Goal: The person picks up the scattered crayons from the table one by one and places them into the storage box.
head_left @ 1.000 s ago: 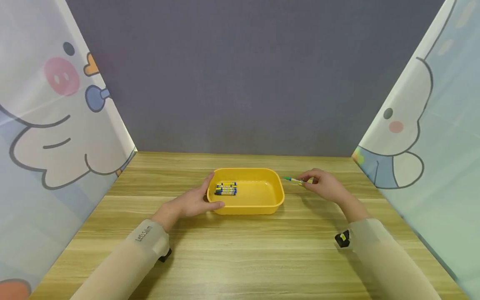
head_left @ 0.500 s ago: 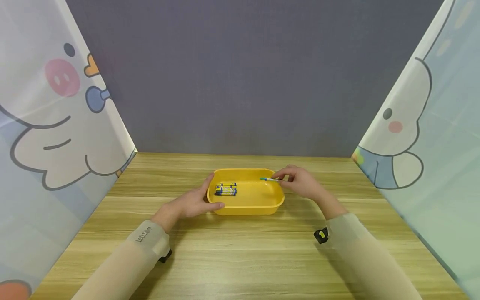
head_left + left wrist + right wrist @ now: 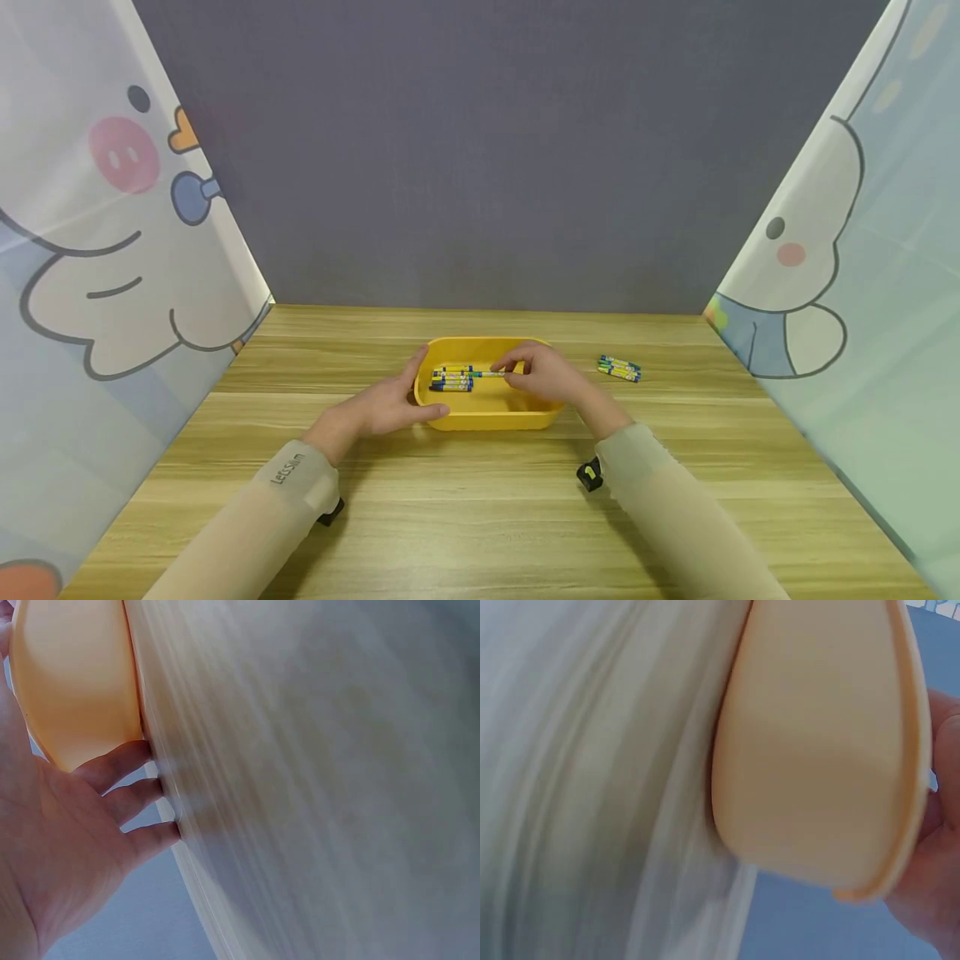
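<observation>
Tray [image 3: 491, 422], yellow and oblong, stands upright on the table [image 3: 450, 517]. A green-tipped crayon [image 3: 489, 374] is inside the tray, near its middle, its tip pointing toward the tray's left end. The right hand [image 3: 551, 377] reaches over the tray's right end and pinches this crayon between thumb and fingertips; whether the crayon touches the tray's floor I cannot tell. In the right wrist view the tray's wall hides most of those fingers.

A row [image 3: 452, 380] of crayons lies side by side at the tray's left end, blue and yellow in their wrappers, just beside the held crayon's tip; whether they touch is too small to tell. A cluster [image 3: 619, 368] of crayons lies on the table to the right of the tray, apart from it, with green and yellow tips showing.

The left hand [image 3: 387, 406] rests against the tray's left end, its fingers spread and fairly straight, the thumb on the near rim. In the left wrist view three fingertips come down to the table beside the tray.

Behind the tray rises a dark grey wall [image 3: 480, 150]; cartoon panels flank the tray, the left panel [image 3: 112, 208] and the right panel [image 3: 810, 233].
</observation>
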{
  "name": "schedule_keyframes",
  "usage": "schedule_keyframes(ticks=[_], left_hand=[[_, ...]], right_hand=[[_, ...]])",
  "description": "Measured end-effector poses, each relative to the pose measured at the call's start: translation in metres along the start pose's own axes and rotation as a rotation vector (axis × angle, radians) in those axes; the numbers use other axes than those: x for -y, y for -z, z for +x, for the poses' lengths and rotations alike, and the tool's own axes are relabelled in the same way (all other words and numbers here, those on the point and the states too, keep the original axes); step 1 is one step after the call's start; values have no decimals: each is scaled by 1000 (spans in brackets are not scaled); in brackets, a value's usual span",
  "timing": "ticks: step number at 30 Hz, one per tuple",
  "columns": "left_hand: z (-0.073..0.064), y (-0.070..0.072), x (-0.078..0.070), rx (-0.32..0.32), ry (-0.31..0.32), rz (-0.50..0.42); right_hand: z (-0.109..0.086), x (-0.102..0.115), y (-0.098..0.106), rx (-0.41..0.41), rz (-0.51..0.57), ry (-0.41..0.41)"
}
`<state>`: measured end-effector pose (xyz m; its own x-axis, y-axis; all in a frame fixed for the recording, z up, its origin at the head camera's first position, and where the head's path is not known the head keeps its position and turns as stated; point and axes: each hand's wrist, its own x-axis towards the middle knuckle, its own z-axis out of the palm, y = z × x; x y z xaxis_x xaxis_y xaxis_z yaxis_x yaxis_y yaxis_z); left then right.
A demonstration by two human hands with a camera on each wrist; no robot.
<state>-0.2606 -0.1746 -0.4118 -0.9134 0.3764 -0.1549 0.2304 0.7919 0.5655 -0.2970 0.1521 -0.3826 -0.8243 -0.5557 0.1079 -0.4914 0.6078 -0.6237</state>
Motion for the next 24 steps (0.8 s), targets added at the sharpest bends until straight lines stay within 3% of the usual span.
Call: schedule_keyframes(ticks=[10, 18, 24], left_hand=[[2, 0, 2, 2, 2, -10], [1, 1, 2, 7, 0, 0], [1, 1, 1, 14, -6, 8]], right_hand=[[23, 11, -30, 9, -29, -6], [37, 24, -44, 3, -35, -47], [44, 32, -54, 10, -28, -34]])
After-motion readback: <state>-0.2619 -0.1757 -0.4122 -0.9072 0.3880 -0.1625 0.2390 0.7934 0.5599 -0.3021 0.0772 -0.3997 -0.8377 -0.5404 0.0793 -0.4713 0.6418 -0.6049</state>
